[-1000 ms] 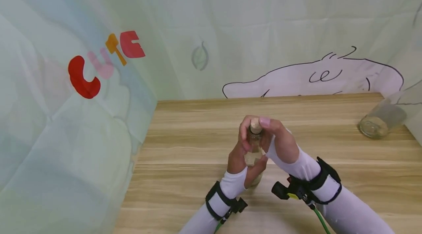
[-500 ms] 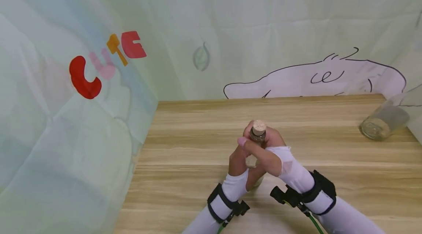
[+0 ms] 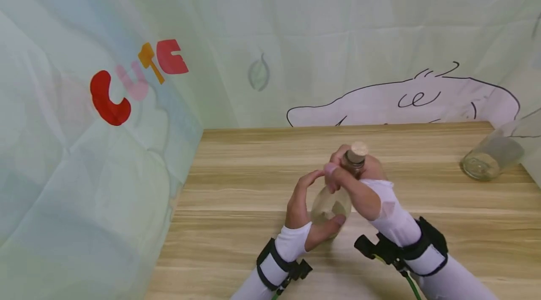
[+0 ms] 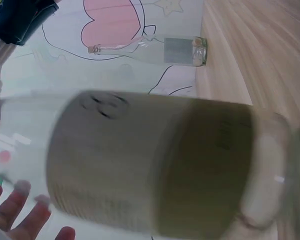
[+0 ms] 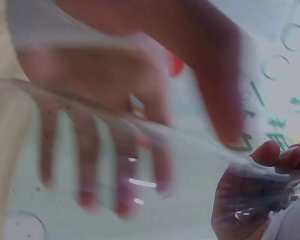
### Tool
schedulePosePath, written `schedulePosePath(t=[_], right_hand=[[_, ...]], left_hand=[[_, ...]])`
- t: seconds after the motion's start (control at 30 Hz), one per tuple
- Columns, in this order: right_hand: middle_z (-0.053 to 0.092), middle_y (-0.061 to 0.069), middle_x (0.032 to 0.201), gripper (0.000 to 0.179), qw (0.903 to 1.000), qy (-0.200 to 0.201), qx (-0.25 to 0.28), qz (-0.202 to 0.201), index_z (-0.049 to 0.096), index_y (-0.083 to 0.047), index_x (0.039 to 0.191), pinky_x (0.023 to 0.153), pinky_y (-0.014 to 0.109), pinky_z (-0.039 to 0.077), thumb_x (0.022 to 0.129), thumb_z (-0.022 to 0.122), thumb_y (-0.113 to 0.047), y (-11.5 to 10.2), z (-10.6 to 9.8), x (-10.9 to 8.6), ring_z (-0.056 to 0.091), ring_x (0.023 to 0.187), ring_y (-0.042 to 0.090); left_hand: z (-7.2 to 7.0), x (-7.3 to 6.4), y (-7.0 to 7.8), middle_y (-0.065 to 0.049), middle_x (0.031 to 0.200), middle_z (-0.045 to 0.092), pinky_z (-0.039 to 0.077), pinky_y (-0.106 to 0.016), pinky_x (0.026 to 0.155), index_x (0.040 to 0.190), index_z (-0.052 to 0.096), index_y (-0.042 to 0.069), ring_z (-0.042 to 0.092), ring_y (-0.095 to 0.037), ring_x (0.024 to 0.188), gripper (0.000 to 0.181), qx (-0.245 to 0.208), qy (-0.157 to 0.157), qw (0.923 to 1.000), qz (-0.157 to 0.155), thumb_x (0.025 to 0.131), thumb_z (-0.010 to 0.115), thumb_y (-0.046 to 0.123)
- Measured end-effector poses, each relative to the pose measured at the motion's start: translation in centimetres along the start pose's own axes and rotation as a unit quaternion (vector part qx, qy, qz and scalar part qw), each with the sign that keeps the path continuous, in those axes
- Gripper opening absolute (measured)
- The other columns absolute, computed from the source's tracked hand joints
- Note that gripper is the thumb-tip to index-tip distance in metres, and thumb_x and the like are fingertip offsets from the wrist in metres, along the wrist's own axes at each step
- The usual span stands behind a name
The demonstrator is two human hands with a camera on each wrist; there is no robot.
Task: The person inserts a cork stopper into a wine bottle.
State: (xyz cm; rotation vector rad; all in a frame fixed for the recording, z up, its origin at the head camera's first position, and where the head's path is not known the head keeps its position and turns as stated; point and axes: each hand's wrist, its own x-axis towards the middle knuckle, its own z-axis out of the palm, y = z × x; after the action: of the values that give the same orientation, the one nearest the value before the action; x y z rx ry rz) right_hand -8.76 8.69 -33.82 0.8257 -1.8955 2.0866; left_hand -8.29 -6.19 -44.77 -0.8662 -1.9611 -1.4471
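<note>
In the head view a clear glass bottle (image 3: 331,201) with a cork stopper (image 3: 359,148) leans to the right, its base low over the table. My right hand (image 3: 357,191) grips its neck just under the cork, thumb across the front. Around the lower body is my left hand (image 3: 301,211), its fingers spread and nearly straight, the thumb lying in front of the glass. The left wrist view is filled by the blurred bottle body and its label (image 4: 110,160). Through the glass in the right wrist view, the fingers (image 5: 87,165) of my left hand show extended.
A second clear glass bottle (image 3: 486,159) stands at the table's back right; the left wrist view shows its cork and grey label. Wood-grain table (image 3: 236,173) lies beneath, with printed cloth walls (image 3: 236,56) rising behind and at the left.
My right hand has gone from the cork down to the neck and now tilts the bottle rightward. The left hand has loosened, its fingers spreading away from the upper body.
</note>
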Motion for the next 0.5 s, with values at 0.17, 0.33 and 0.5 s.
schedulePosePath(t=[0.17,0.33,0.5], right_hand=[[0.051,0.013,0.065,0.016,0.9964,0.055,0.063,-0.012,0.049,0.006,0.080,0.056,0.032,0.047,0.093,0.047,0.016,-2.1,-4.2,0.3,0.054,0.058,0.024],[0.050,0.014,0.064,0.018,0.9890,0.138,0.051,0.014,0.049,0.009,0.079,0.058,0.028,0.050,0.096,0.051,0.012,-2.6,-10.8,0.2,0.055,0.058,0.024],[0.049,0.007,0.054,0.031,0.9594,0.266,-0.070,0.063,0.049,0.008,0.068,0.049,0.019,0.047,0.097,0.057,0.004,-2.1,-18.6,-0.1,0.054,0.045,0.013]], left_hand=[[-0.7,-0.1,0.2,-0.014,0.137,0.054,0.041,-0.047,0.102,0.142,0.045,0.000,0.052,-0.030,0.126,0.077,-0.001,-0.004,0.9997,-0.022,0.084,0.068,0.045],[-1.0,-0.5,0.0,-0.016,0.138,0.053,0.041,-0.050,0.102,0.142,0.044,-0.001,0.051,-0.031,0.126,0.077,0.000,0.001,0.9997,-0.025,0.086,0.068,0.046],[-1.5,-0.9,-0.4,-0.014,0.137,0.054,0.042,-0.050,0.100,0.142,0.045,0.001,0.052,-0.031,0.124,0.074,0.007,0.012,0.9989,-0.045,0.085,0.070,0.041]])
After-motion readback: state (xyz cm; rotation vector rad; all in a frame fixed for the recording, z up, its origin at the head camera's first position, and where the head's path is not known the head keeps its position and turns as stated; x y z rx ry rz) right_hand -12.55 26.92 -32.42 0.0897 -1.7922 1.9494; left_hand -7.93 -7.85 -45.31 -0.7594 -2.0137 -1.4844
